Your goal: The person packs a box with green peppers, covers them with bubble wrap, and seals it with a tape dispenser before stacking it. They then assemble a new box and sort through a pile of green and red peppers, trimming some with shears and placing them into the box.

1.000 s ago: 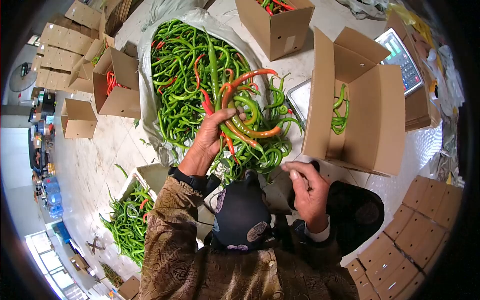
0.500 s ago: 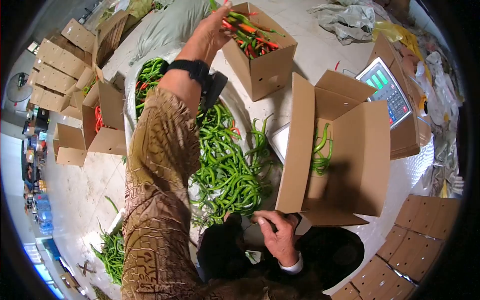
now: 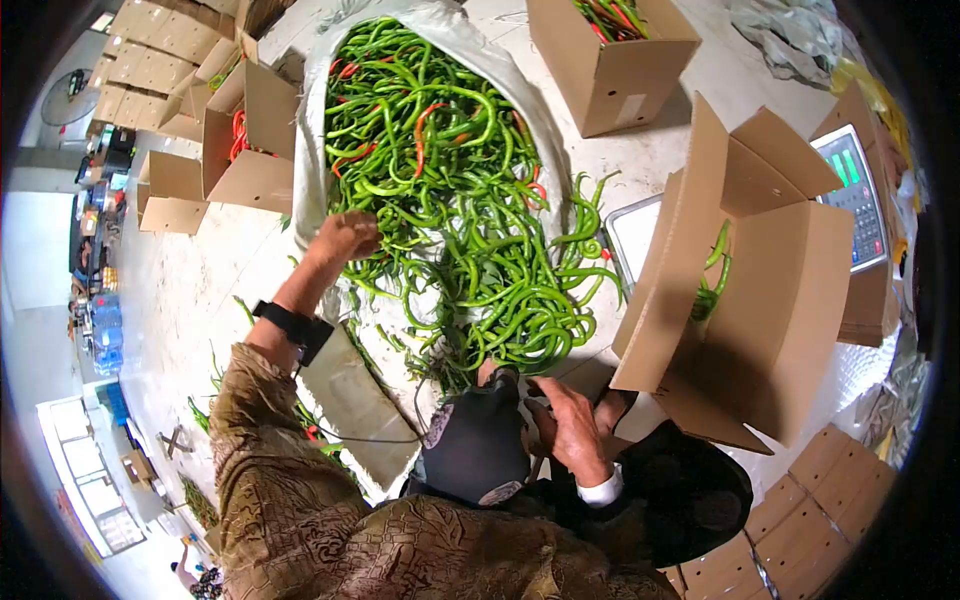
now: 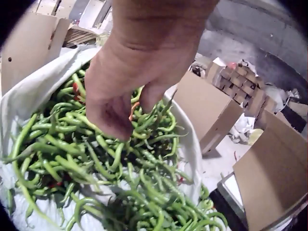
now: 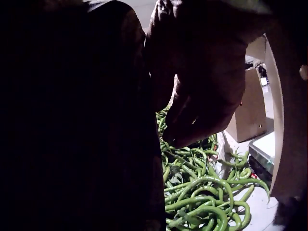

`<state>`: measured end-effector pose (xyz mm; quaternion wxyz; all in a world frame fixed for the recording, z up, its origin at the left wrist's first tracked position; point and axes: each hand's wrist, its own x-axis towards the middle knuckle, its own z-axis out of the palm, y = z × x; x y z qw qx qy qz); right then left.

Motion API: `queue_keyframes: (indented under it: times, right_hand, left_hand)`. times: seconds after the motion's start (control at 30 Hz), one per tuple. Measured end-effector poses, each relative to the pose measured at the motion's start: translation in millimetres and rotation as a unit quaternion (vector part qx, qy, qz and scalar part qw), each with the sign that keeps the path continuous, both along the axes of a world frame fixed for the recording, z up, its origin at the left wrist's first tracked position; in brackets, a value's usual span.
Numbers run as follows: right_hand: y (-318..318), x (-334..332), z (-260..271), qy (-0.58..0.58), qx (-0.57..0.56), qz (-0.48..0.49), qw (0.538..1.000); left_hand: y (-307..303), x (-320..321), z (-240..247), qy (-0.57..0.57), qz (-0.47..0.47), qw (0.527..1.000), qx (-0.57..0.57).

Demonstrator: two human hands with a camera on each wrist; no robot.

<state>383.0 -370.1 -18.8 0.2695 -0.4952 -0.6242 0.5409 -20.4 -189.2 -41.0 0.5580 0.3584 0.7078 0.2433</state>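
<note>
Long green chili peppers point(image 3: 430, 130), with a few red ones among them, fill an opened white sack point(image 3: 312, 150) and spill toward the person's feet. The left hand point(image 3: 348, 236) is over the pile's left edge. In the left wrist view, the left hand point(image 4: 130, 91) has its fingers bent down toward the peppers, thumb apart from them, with nothing seen between. Beside the knee, the right hand point(image 3: 572, 425) hangs loosely curled with nothing visible in it. Dark in the right wrist view, the right hand point(image 5: 202, 91) overlaps the green peppers point(image 5: 207, 192) beyond it.
An open cardboard box point(image 3: 760, 290) with a few green peppers stands at right, by a scale display point(image 3: 855, 190). Behind the sack is a box point(image 3: 630, 85) of mixed peppers. More boxes point(image 3: 250, 140) stand at left; a pale foam box point(image 3: 355, 400) is near the left elbow.
The left hand carried a bunch of reddish peppers to the far box, released them there, and came back to the sack's left edge. The right hand moved slightly toward the knee.
</note>
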Motion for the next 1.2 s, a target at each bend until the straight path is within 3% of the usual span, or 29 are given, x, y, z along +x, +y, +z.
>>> queue_keyframes:
  times: [0.03,0.1,0.17,0.23,0.27,0.3,0.33,0.37,0.47,0.5,0.53,0.57,0.63,0.67,0.73,0.77,0.9,0.93,1.03,1.13,1.2]
  right_hand:
    - [-3,-2,-9,-0.002,-0.005,-0.003,1.000]
    - [-8,-4,-29,-0.019,-0.003,0.002,1.000]
    - [-6,-5,-33,-0.041,-0.003,0.002,0.999]
    - [0,-7,-33,-0.081,-0.033,0.001,0.996]
    - [3,-8,-33,-0.085,-0.034,0.001,0.996]
    - [6,-9,-34,-0.121,-0.061,0.003,0.991]
    - [8,-9,-35,-0.158,-0.089,0.006,0.983]
    - [7,-8,-41,-0.162,-0.092,0.007,0.983]
    - [10,-9,-58,-0.138,-0.026,-0.012,0.990]
    - [14,-10,-56,-0.126,-0.099,-0.008,0.987]
    - [18,-11,-55,-0.114,-0.173,-0.007,0.978]
    - [19,-14,-57,-0.114,-0.176,-0.008,0.978]
    - [21,-20,-59,-0.048,-0.169,-0.035,0.984]
    - [23,-21,-59,-0.049,-0.172,-0.034,0.983]
    - [26,-22,-59,-0.061,-0.180,-0.029,0.981]
    - [26,-21,-61,-0.060,-0.182,-0.031,0.981]
    - [25,-17,-70,-0.056,-0.166,-0.037,0.984]
    - [24,-17,-73,-0.057,-0.165,-0.043,0.984]
    - [26,-17,-73,-0.059,-0.175,-0.048,0.982]
    - [23,-15,-79,-0.067,-0.161,-0.062,0.983]
    - [20,-12,-85,-0.068,-0.152,-0.056,0.984]
  left_hand:
    - [-10,-3,-11,0.055,0.033,0.998,0.007]
    - [-8,-1,-36,0.045,0.059,0.997,0.017]
    - [13,6,-68,0.076,-0.037,0.984,0.155]
    - [42,30,-87,0.178,-0.109,0.951,0.230]
    - [59,46,-90,0.258,-0.100,0.927,0.254]
    - [76,59,-92,0.319,-0.084,0.877,0.350]
    - [96,63,-98,0.299,-0.036,0.870,0.390]
    - [114,65,-105,0.289,-0.005,0.893,0.346]
    - [151,63,-137,0.247,-0.040,0.890,0.381]
    - [157,63,-150,0.209,-0.061,0.888,0.405]
    - [156,71,-143,0.248,-0.093,0.891,0.369]
    - [150,83,-148,0.315,-0.095,0.856,0.398]
    - [133,95,-154,0.324,-0.183,0.812,0.449]
    - [117,103,-153,0.328,-0.169,0.800,0.472]
    - [82,119,-133,0.279,-0.177,0.854,0.402]
    - [64,122,-138,0.276,-0.166,0.834,0.448]
    - [-33,137,-129,0.233,-0.179,0.886,0.360]
    - [-53,142,-119,0.210,-0.226,0.872,0.379]
    - [-97,149,-94,0.139,-0.318,0.894,0.283]
    - [-102,139,-80,0.072,-0.252,0.943,0.203]
    - [-93,131,-80,0.081,-0.141,0.970,0.182]
